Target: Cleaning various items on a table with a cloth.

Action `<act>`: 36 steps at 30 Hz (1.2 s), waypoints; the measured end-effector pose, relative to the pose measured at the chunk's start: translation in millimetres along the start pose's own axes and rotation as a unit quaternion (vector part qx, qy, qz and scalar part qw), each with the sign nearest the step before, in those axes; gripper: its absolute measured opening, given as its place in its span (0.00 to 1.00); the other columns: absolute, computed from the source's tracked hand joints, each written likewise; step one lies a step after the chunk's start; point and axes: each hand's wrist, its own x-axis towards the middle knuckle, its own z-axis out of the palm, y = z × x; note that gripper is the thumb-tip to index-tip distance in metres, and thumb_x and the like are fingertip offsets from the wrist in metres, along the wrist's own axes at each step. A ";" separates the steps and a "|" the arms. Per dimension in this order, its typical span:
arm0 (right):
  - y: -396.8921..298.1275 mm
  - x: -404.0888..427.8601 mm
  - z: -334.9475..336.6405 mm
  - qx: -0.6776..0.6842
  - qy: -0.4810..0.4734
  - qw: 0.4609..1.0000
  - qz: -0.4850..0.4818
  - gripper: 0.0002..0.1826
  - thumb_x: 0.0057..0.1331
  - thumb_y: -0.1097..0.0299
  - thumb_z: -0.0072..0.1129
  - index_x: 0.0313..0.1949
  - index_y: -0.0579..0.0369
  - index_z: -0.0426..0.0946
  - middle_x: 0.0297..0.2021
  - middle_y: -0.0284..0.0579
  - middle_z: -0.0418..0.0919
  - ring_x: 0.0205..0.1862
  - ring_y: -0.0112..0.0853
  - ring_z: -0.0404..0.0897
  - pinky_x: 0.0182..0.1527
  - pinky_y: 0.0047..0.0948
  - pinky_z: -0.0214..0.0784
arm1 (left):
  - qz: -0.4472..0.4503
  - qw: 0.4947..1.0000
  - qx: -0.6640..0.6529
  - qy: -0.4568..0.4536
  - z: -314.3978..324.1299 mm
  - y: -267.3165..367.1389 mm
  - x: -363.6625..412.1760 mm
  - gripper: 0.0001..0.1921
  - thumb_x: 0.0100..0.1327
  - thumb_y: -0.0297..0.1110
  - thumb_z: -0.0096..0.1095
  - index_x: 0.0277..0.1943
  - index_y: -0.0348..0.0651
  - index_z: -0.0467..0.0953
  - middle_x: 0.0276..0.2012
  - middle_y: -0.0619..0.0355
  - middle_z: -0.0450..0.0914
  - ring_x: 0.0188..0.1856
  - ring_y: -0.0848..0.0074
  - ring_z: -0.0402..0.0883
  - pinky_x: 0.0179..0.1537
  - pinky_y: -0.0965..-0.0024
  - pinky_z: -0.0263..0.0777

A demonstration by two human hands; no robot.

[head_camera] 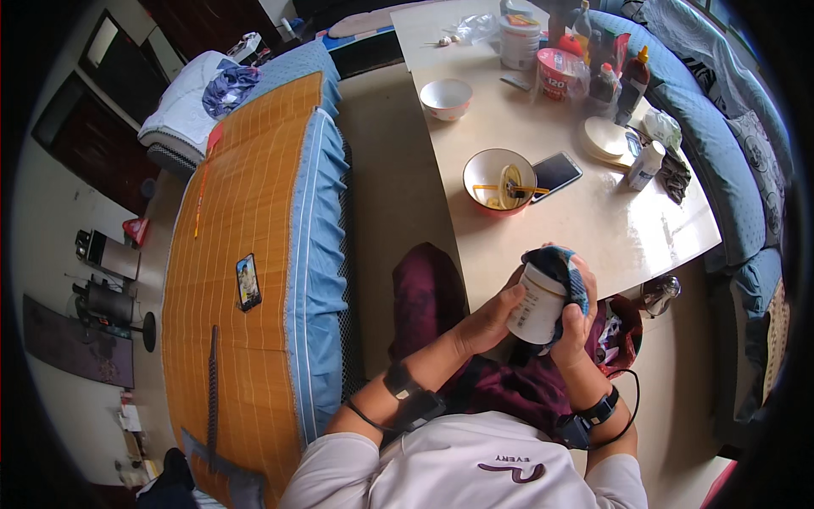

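Note:
Above my lap, near the table's front edge, a white plastic jar (538, 310) with printing on its side is tilted between my hands. My left hand (488, 313) grips it from the left, thumb along its side. Wrapped around the jar's far and right side, my right hand (577, 321) presses a dark blue plaid cloth (575, 280) against it. The cloth covers the jar's upper end, so I cannot tell whether a lid is on. Beyond my hands stands a red-and-white bowl (478, 175) holding a round yellowish disc (509, 184) and orange strips.
A smartphone (557, 176) lies beside the bowl on the glossy table (509, 248). A white bottle (646, 165), stacked round lids (604, 137), another bowl (446, 99) and sauce bottles (633, 86) stand farther back. At left, a mat-covered seat (254, 191) bears a phone (248, 282).

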 end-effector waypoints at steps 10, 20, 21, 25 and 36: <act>-10.2 11.2 8.5 -0.362 -0.027 0.917 -0.163 0.23 0.48 0.71 0.57 0.47 0.60 0.76 0.52 0.57 0.74 0.57 0.49 0.71 0.64 0.45 0.58 | 0.186 0.880 0.419 0.124 -13.9 -32.5 20.5 0.30 0.74 0.57 0.42 0.65 0.41 0.57 0.54 0.55 0.69 0.60 0.72 0.68 0.61 0.68 0.62; 3.9 -10.8 -2.8 0.108 0.016 0.987 0.115 0.33 0.68 0.45 0.52 0.57 0.65 0.69 0.55 0.51 0.72 0.61 0.39 0.69 0.64 0.37 0.57 | -0.118 0.987 0.105 0.004 -12.8 5.8 1.2 0.45 0.66 0.74 0.26 0.70 0.43 0.60 0.62 0.56 0.71 0.63 0.74 0.70 0.64 0.67 0.64; -4.2 -7.6 0.4 0.105 0.048 0.988 0.101 0.27 0.67 0.51 0.54 0.53 0.65 0.72 0.52 0.50 0.73 0.58 0.38 0.70 0.62 0.37 0.59 | -0.137 0.979 0.145 0.036 -10.3 8.5 4.2 0.42 0.68 0.72 0.26 0.66 0.42 0.65 0.56 0.56 0.75 0.60 0.76 0.72 0.62 0.69 0.65; -8.8 6.9 8.5 -0.187 0.029 0.982 -0.023 0.16 0.59 0.66 0.56 0.43 0.63 0.76 0.46 0.51 0.74 0.50 0.42 0.72 0.56 0.37 0.62 | -0.041 0.956 0.236 0.172 -18.5 0.2 11.8 0.33 0.72 0.64 0.33 0.60 0.42 0.68 0.46 0.59 0.74 0.53 0.77 0.72 0.58 0.70 0.65; -14.9 23.2 2.8 0.010 -0.081 0.987 0.141 0.28 0.64 0.49 0.55 0.47 0.67 0.74 0.45 0.45 0.77 0.48 0.34 0.75 0.56 0.32 0.63 | -0.090 0.993 -0.023 0.079 -12.1 13.1 -4.0 0.38 0.67 0.70 0.41 0.63 0.45 0.68 0.53 0.59 0.77 0.57 0.78 0.74 0.59 0.73 0.67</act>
